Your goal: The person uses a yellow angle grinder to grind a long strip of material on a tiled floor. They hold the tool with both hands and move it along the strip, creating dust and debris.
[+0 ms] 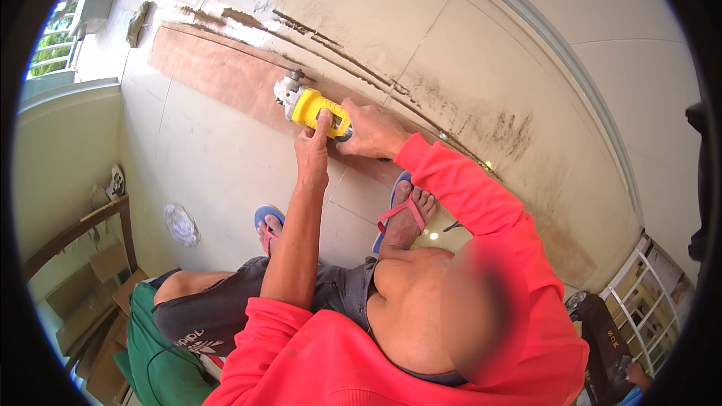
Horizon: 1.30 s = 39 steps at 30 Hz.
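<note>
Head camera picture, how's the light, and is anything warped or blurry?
Head view: daylight, with bright glare on the pale floor; fisheye bends the long board and wall edges, with a black rim around; a blurred patch sits low right of centre; the yellow grinder looks sharp.

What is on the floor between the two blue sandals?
Head view: only pale tile between the left sandal and right sandal; the left forearm crosses above it.

Bright daylight enters from the upper left, glaring on the pale tiled floor (226, 173); a black fisheye rim bends straight edges, and a blurred patch sits lower right
</note>
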Each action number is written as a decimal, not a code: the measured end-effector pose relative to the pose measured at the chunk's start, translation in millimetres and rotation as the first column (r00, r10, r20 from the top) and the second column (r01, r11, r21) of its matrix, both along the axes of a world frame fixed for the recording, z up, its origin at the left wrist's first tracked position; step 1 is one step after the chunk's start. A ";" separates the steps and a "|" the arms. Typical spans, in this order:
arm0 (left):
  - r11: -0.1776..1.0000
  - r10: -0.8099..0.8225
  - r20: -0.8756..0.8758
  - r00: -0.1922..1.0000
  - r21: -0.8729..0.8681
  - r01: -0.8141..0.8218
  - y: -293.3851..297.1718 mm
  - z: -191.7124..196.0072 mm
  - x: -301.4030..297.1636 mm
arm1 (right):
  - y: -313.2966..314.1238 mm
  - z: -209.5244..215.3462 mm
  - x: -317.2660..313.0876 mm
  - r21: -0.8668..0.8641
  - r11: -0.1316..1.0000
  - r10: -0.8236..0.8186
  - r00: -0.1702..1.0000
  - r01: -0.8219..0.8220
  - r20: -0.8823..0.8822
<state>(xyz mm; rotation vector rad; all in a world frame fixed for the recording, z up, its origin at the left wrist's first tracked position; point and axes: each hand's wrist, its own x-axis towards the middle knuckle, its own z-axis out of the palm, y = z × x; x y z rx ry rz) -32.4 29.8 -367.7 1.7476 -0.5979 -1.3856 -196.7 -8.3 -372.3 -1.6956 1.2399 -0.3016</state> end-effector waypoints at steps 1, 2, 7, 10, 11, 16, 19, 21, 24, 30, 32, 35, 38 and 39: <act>1.000 0.001 0.003 1.000 0.005 -0.001 -0.6 0.2 0.0 | -0.3 -0.9 -0.2 -0.004 1.000 0.000 1.000 0.000 -0.001; 1.000 0.002 0.005 1.000 0.015 -0.003 -0.3 1.0 0.1 | 0.0 -1.4 -0.2 0.002 1.000 0.001 1.000 -0.001 -0.012; 1.000 0.002 -0.015 1.000 0.002 -0.002 0.5 4.0 -1.6 | 0.8 -2.0 0.3 0.009 1.000 -0.004 1.000 0.004 -0.013; 1.000 0.009 -0.024 1.000 -0.006 -0.009 0.6 4.0 -1.8 | 1.4 -1.9 0.0 0.003 1.000 -0.007 1.000 0.007 0.000; 1.000 0.007 -0.022 1.000 -0.004 -0.007 0.3 3.3 -1.9 | 1.7 -2.1 0.0 0.003 1.000 -0.006 1.000 0.006 0.004; 1.000 0.006 0.002 1.000 0.027 -0.006 0.8 0.4 -0.5 | 2.3 -5.5 -0.3 0.006 1.000 -0.009 1.000 0.009 0.009; 1.000 0.004 0.003 1.000 0.028 -0.004 1.2 -0.3 -0.5 | 2.8 -5.9 -0.4 -0.008 1.000 -0.013 1.000 0.013 0.015; 1.000 0.005 0.003 1.000 0.028 -0.005 1.5 -0.4 -1.2 | 2.4 -4.1 -0.6 -0.002 1.000 -0.007 1.000 0.007 -0.014; 1.000 0.006 -0.005 1.000 0.027 -0.006 2.1 -0.6 -1.7 | 1.8 -0.1 -2.8 0.015 1.000 0.006 1.000 -0.006 -0.026; 0.998 -0.003 0.027 1.000 0.068 0.001 1.9 -2.4 -1.0 | 1.7 4.3 -3.2 0.033 0.999 0.007 0.999 -0.005 -0.036; 0.999 0.004 0.026 1.000 0.037 -0.005 2.6 -2.5 -2.2 | 2.8 4.3 -3.5 0.032 0.999 0.001 1.000 0.000 -0.031; 1.000 0.002 0.028 1.000 0.026 -0.003 3.0 -1.2 -3.1 | 3.1 3.9 -4.1 0.037 0.999 -0.001 0.999 0.002 -0.033; 0.999 -0.010 0.039 0.999 0.032 0.009 3.2 0.1 -2.8 | 2.7 4.2 -3.8 0.024 1.000 -0.002 0.999 0.003 -0.039; 0.999 -0.015 0.052 0.999 0.037 0.013 3.2 0.2 -2.4 | 2.6 4.5 -3.7 0.028 1.000 0.001 0.998 0.000 -0.057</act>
